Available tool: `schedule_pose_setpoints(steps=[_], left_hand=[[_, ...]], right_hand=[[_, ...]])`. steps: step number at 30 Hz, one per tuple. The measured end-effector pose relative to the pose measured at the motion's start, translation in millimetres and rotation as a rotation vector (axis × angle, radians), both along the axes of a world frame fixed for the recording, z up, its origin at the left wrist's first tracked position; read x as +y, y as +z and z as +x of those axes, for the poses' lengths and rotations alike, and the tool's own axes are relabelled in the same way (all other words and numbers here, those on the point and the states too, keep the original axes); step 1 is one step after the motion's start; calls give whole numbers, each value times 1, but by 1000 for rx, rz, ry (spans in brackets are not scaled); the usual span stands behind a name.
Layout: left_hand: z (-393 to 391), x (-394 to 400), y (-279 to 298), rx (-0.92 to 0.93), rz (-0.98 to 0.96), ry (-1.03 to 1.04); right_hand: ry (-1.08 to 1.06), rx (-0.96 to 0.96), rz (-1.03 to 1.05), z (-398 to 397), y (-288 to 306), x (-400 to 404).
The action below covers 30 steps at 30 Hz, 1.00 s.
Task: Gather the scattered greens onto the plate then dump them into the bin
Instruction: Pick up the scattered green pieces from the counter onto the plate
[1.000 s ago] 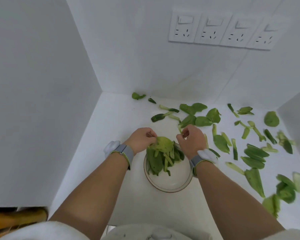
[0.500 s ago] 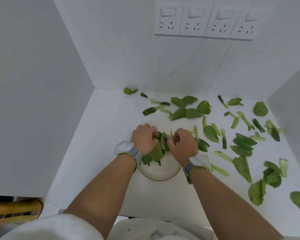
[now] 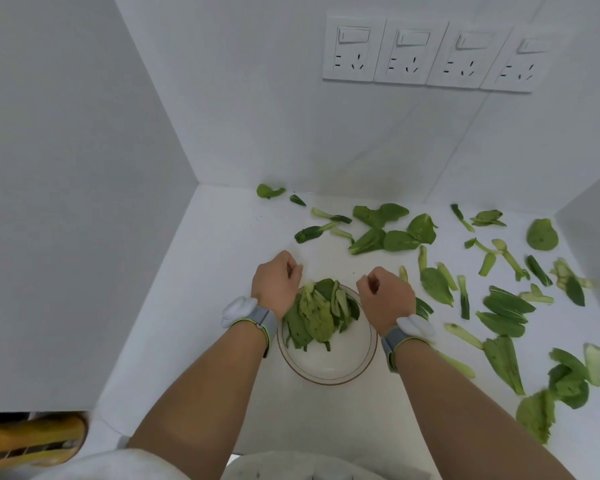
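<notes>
A round white plate [image 3: 329, 367] with a brown rim sits on the white counter between my forearms. A pile of green leaves [image 3: 317, 315] lies on its far half. My left hand [image 3: 274, 280] hovers just left of the pile with fingers curled and nothing in it. Just right of the pile is my right hand [image 3: 385, 294], its fingers curled too and holding nothing. Several loose greens [image 3: 503, 306] lie scattered over the counter to the right and behind, such as a cluster of broad leaves [image 3: 392, 230] beyond the hands.
White walls close the counter at the left, back and right. Several wall sockets [image 3: 426, 53] are on the back wall. A yellow object [image 3: 28, 441] shows at the bottom left, below the counter edge. The bin is not in view.
Both hands have let go of the greens they were pressing onto the plate and moved apart. The pile now lies on the plate.
</notes>
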<state>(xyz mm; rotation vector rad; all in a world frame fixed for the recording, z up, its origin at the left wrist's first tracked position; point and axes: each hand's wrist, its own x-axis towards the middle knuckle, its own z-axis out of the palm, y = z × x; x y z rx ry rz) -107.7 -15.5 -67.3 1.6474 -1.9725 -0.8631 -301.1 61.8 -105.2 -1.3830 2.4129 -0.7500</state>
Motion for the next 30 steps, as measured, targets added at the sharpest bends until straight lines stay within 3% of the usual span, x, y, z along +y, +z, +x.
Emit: schedule_pose_setpoints(steps=[5,12,20,23,30], left_hand=[[16,-35,-7,-36,61,44],[31,-89,-34,-374,63,-156],[5,-160,-38,-647,-18,-193],[-7,-172,-34,-623,-21,-201],[-7,-207,-44,-352,86,-178]], right_hand=[[-28,-6,51,6,-1,-34],[60,-46,31,19,3,-92],[274,185,-92,25,-7,-159],[347,281,-36,25,-9,-178],[467,369,166,29,-27,-225]])
